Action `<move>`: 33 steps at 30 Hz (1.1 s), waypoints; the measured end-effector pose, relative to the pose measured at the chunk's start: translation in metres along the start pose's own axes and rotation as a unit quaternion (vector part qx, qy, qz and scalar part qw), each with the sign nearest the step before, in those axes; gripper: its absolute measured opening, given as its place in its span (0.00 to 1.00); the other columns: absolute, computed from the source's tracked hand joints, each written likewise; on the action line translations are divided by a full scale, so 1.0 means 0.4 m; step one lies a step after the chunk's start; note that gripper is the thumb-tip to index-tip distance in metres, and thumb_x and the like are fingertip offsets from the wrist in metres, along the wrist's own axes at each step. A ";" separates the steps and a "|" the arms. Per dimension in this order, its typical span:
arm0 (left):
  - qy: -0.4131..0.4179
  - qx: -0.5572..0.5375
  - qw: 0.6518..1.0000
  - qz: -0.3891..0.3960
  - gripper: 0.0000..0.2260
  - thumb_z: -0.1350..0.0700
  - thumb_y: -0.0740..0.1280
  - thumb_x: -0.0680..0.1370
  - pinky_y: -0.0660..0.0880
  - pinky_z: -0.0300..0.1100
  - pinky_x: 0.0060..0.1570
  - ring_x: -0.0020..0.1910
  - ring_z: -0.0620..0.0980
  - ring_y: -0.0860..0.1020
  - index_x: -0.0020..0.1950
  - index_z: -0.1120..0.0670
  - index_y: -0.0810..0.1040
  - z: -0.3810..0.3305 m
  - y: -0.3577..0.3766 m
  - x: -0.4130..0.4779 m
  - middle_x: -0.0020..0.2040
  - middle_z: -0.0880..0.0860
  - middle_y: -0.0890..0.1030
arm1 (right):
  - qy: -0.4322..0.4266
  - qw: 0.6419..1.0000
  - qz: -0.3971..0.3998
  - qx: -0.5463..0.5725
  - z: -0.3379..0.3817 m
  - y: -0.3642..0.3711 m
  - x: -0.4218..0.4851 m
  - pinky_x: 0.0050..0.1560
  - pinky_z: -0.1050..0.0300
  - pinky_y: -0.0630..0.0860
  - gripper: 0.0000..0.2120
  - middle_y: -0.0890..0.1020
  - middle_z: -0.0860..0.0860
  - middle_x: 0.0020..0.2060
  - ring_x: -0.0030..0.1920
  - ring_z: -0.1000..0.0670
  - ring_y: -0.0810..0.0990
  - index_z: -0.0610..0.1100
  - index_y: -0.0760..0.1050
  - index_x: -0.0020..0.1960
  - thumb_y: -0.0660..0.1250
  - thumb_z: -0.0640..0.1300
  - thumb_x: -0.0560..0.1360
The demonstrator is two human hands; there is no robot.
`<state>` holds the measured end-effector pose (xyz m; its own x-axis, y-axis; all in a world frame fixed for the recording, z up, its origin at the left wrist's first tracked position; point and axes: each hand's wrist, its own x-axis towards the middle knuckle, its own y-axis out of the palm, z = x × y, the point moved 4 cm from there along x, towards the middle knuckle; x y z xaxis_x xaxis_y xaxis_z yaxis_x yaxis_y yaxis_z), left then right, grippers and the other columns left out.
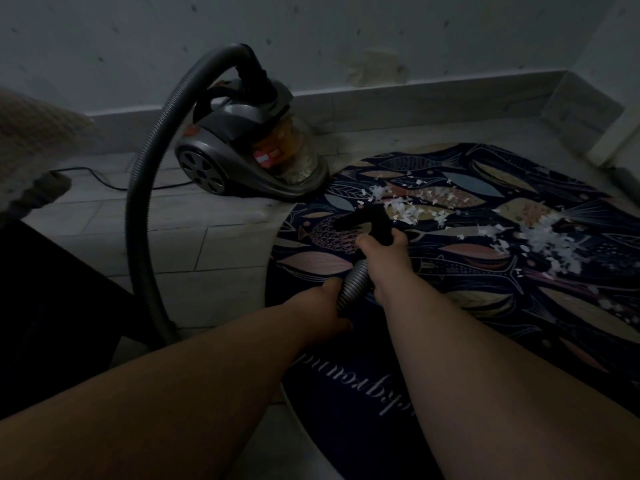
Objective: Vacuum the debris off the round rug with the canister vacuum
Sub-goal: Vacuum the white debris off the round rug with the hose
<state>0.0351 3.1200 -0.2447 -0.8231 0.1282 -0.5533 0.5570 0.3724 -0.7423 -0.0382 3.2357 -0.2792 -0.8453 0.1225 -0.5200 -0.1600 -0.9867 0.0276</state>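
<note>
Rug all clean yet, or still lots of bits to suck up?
Not yet. The canister vacuum seems to hold scraps in its bin already. The right hand grips the black nozzle by the nearer debris pile; the left hand holds the hose. That and the farther pile remain on the rug.

The only view comes from a wide-angle camera on the person's head, facing forward and steeply down at close range. Both bare forearms run in from the bottom edge to the left hand (325, 299) and right hand (384, 258) near mid-frame. The dark round fish-patterned rug (485, 306) fills the right side and the pale tiled floor (207, 244) the left. The grey canister vacuum (242, 150) and pale wall (346, 36) lie farthest off, at the top.
</note>
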 end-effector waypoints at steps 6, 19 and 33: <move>-0.003 0.000 1.000 0.009 0.32 0.50 0.68 0.75 0.69 0.39 0.52 0.63 0.55 0.73 0.74 0.53 0.55 0.008 -0.002 0.008 0.67 0.57 0.71 | 0.024 0.999 0.037 0.008 -0.010 0.012 0.012 0.58 0.47 0.76 0.37 0.72 0.48 0.63 0.57 0.45 0.75 0.53 0.54 0.78 0.70 0.48 0.76; 0.023 0.035 0.998 0.035 0.35 0.50 0.68 0.76 0.70 0.42 0.58 0.64 0.55 0.72 0.76 0.52 0.51 -0.067 0.022 0.014 0.68 0.58 0.70 | 0.057 0.998 -0.010 0.005 -0.006 -0.094 -0.004 0.55 0.40 0.78 0.35 0.73 0.45 0.61 0.53 0.42 0.76 0.55 0.51 0.77 0.67 0.48 0.77; 0.110 0.082 0.987 0.086 0.36 0.51 0.67 0.77 0.68 0.45 0.63 0.67 0.57 0.70 0.77 0.52 0.49 -0.342 0.144 0.005 0.71 0.58 0.68 | 0.067 0.989 -0.133 -0.001 0.011 -0.428 -0.064 0.61 0.40 0.73 0.37 0.69 0.42 0.69 0.60 0.38 0.73 0.55 0.48 0.79 0.66 0.47 0.78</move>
<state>0.0504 3.2676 -0.2369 -0.7089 0.3799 -0.5943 0.6862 0.1766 -0.7057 0.0086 3.4019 -0.2670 -0.6981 0.3635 -0.6169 -0.3665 -0.9215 -0.1282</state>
